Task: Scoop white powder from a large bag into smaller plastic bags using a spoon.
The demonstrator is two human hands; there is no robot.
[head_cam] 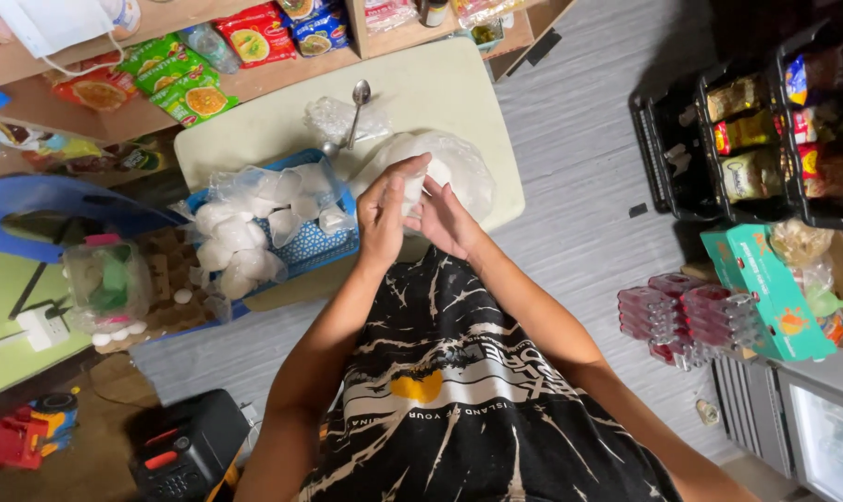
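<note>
My left hand (385, 212) and my right hand (449, 220) meet in front of me over the near edge of a small pale table (440, 84). Together they grip a small clear plastic bag (414, 191) with something white inside, pinched between the fingers. Just behind the hands lies a large clear bag of white powder (463, 167). To the left, a blue basket (305, 244) holds several small tied bags of the white stuff (236, 232). A metal spoon (356, 107) rests on the table near crumpled empty plastic bags (333, 119).
Wooden shelves with snack packets (184, 79) run along the top. A clear jar (105, 284) stands at left beside a power strip (40, 325). Black racks of packaged goods (756, 130) stand at right, above a green carton (765, 288) and red cups (672, 311).
</note>
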